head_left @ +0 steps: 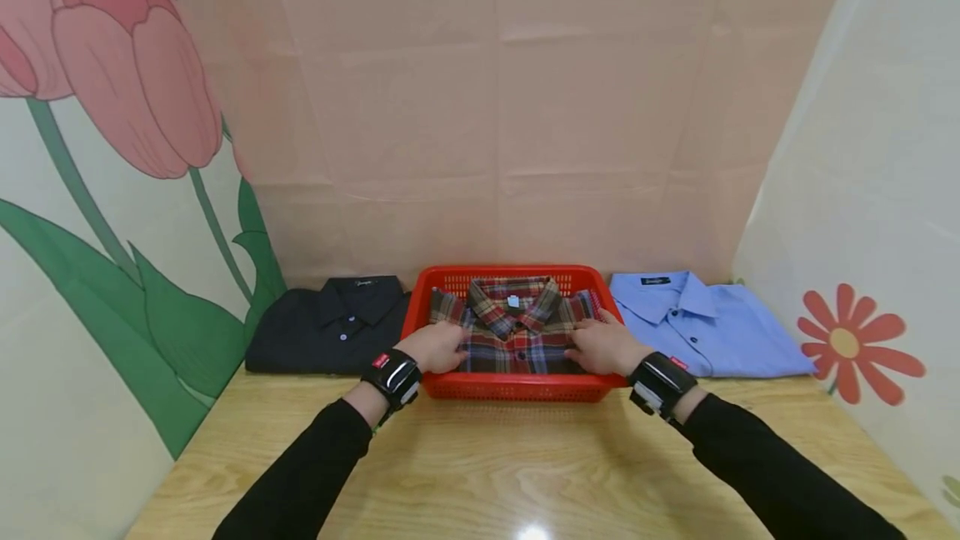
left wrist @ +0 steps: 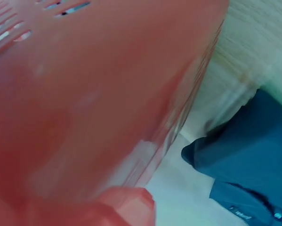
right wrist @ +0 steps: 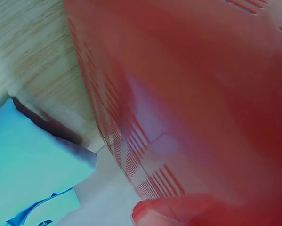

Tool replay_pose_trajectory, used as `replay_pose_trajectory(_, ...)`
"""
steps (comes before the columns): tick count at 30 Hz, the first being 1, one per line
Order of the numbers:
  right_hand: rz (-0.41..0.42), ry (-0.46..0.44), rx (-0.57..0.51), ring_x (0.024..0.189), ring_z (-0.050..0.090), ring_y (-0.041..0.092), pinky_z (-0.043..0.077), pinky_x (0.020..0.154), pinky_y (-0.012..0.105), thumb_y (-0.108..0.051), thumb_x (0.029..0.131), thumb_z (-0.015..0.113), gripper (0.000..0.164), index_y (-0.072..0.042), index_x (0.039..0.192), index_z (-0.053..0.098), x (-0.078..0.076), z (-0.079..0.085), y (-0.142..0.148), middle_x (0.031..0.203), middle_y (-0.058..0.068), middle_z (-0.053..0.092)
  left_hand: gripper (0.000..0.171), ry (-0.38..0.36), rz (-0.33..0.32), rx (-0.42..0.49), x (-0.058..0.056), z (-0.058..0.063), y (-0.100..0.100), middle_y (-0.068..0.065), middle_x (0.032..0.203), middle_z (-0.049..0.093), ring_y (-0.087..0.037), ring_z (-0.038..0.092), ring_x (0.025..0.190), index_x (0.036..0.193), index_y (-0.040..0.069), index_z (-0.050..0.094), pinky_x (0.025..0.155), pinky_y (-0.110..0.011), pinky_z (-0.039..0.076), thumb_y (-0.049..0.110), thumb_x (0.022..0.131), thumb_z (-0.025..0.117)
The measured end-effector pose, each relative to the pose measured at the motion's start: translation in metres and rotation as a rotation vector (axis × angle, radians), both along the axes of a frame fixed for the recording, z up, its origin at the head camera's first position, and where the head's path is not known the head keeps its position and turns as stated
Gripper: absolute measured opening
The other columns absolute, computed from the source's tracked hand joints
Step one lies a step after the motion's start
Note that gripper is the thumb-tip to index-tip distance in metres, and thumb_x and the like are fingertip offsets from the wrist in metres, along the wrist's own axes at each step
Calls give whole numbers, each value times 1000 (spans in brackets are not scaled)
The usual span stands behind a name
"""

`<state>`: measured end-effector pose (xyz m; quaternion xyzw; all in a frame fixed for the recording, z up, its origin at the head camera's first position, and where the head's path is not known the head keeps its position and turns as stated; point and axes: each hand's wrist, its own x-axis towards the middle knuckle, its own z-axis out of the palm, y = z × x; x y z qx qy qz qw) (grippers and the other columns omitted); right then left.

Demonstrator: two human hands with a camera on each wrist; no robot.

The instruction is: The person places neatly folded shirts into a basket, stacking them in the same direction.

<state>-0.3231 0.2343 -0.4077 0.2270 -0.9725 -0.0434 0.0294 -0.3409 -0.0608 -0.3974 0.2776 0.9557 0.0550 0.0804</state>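
Note:
A folded plaid shirt (head_left: pixel 517 350) with its collar at the far side lies inside a red plastic basket (head_left: pixel 517 391). My left hand (head_left: pixel 437 346) reaches over the basket's left rim, its fingers extended onto the shirt's left side. On the opposite side, my right hand (head_left: pixel 606 346) has its fingers and thumb spread over the shirt's right edge. Both wrist views are largely filled by the basket's wall (left wrist: pixel 108 84) (right wrist: pixel 192 84). Only a blurred, reddish part of each hand shows at their lower edges, so the contact of the fingertips is hidden.
A folded black shirt (head_left: pixel 300 333) lies left of the basket, and a folded light blue shirt (head_left: pixel 750 333) lies right of it. All rest on a wooden table (head_left: pixel 517 457). A pinkish sheet (head_left: pixel 495 123) rises behind, with printed floral panels at both sides.

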Motion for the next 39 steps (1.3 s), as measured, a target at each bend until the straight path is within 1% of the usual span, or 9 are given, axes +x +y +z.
replay_pose_trajectory(3, -20, -77, 46, 110, 61, 32, 21, 112, 64, -34, 93, 64, 32, -6, 107, 71, -1, -1, 0, 108, 12, 69, 36, -47, 27, -8, -2, -3, 1, 0, 93, 63, -14, 57, 81, 130, 10, 62, 78, -31, 46, 27, 98, 59)
replay_pose_trajectory(7, -31, -122, 87, 118, 59, 35, 18, 113, 63, -36, 94, 63, 38, -6, 117, 69, -6, -4, 1, 122, 15, 67, 43, -87, 49, 2, -3, -5, 2, -3, 111, 67, -13, 59, 87, 138, 11, 57, 85, -31, 48, 29, 99, 58)
replay_pose_trajectory(11, -10, -103, 147, 105, 65, 30, 23, 113, 60, -31, 91, 67, 26, -10, 106, 71, -12, -7, 3, 106, 10, 72, 46, -141, 65, 18, -5, -6, 3, -4, 116, 66, -13, 58, 91, 140, 10, 54, 86, -31, 46, 29, 99, 58)
replay_pose_trajectory(15, 40, -65, 154, 95, 67, 26, 26, 112, 61, -26, 85, 73, 20, -13, 100, 71, -17, -6, 7, 94, 6, 73, 42, -179, 75, 13, -7, -7, 2, -3, 108, 66, -14, 58, 89, 135, 9, 58, 82, -32, 44, 31, 98, 59)
replay_pose_trajectory(19, 82, -35, 128, 102, 66, 26, 24, 113, 62, -27, 84, 75, 29, -13, 110, 71, -21, -5, 10, 101, 7, 74, 44, -197, 87, -6, -9, -7, 1, -2, 105, 64, -15, 58, 89, 133, 10, 58, 81, -33, 43, 35, 98, 59)
replay_pose_trajectory(28, 121, -26, 49, 109, 65, 29, 21, 112, 66, -24, 83, 78, 35, -13, 116, 72, -28, -6, 16, 111, 9, 73, 54, -210, 110, -6, -6, -3, 4, -8, 134, 59, -17, 57, 110, 144, 9, 48, 98, -36, 44, 37, 99, 57)
replay_pose_trajectory(34, 125, -93, -72, 102, 65, 25, 22, 111, 67, -22, 90, 71, 26, -11, 113, 72, -32, -7, 18, 105, 5, 72, 39, -192, 90, 50, -7, -7, 3, -10, 115, 67, -18, 60, 94, 129, 6, 60, 85, -35, 46, 32, 100, 55)
replay_pose_trajectory(37, 107, -131, -159, 89, 63, 18, 32, 106, 60, -21, 93, 67, 21, -9, 109, 72, -34, -5, 17, 95, 0, 70, 35, -158, 55, 131, -7, -9, 1, -10, 108, 67, -19, 62, 92, 128, 5, 61, 85, -36, 48, 25, 102, 51)
replay_pose_trajectory(39, 86, -161, -202, 78, 58, 15, 43, 94, 50, -22, 95, 65, 18, -9, 106, 71, -33, -3, 15, 86, -2, 66, 37, -146, 28, 199, -6, -9, 0, -10, 108, 67, -20, 62, 91, 133, 3, 58, 88, -38, 48, 22, 103, 49)
